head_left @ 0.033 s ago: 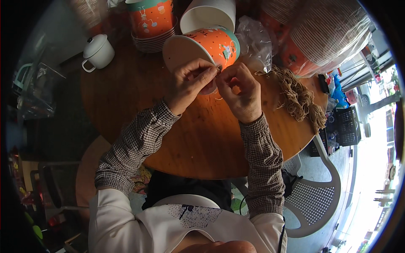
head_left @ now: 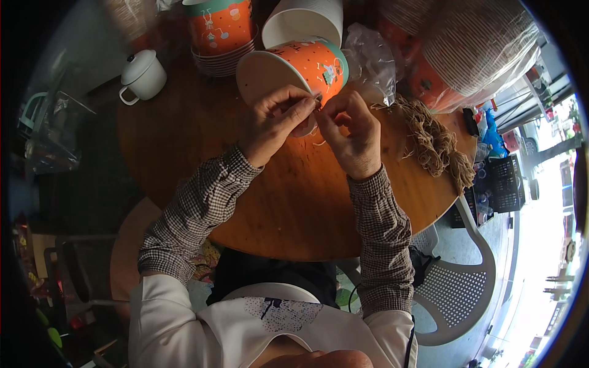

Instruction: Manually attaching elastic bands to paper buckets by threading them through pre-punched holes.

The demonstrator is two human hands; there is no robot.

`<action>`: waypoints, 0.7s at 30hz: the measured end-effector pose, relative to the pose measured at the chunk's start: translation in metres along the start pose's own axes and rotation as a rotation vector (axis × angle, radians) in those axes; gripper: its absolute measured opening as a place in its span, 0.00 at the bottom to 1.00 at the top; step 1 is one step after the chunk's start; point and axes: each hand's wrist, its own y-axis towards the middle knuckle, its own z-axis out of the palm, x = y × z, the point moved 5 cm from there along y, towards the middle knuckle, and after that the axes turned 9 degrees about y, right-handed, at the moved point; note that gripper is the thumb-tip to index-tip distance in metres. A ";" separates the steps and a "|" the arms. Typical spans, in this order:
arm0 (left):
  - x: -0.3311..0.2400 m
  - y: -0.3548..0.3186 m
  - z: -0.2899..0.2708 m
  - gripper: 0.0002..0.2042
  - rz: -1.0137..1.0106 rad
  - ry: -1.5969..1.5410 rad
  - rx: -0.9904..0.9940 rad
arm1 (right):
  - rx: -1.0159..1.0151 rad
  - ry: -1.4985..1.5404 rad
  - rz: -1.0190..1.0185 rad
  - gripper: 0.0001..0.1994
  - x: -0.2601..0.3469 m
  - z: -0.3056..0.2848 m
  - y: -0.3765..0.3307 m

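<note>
An orange paper bucket with a green base band and printed figures lies on its side on the round wooden table, its open mouth towards my left. My left hand is closed at the lower rim, thumb and forefinger pinched together against the bucket. Close beside it, my right hand is pinched too, its fingertips almost touching the left ones. A thin pale string dangles below the fingertips; the fingers hide most of it. To the right lies a tangled bundle of tan string.
Behind stand a white bucket on its side, a stack of orange buckets and a crumpled clear bag. Wrapped bucket stacks rise at back right. A white lidded mug stands left; a grey chair is at right.
My right hand's fingers have shifted slightly, and the hanging string has moved a little. The left hand and the bucket stay almost in place.
</note>
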 end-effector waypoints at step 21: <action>0.004 -0.001 0.002 0.07 0.036 0.017 -0.155 | -0.138 -0.335 -0.241 0.05 0.022 0.009 -0.005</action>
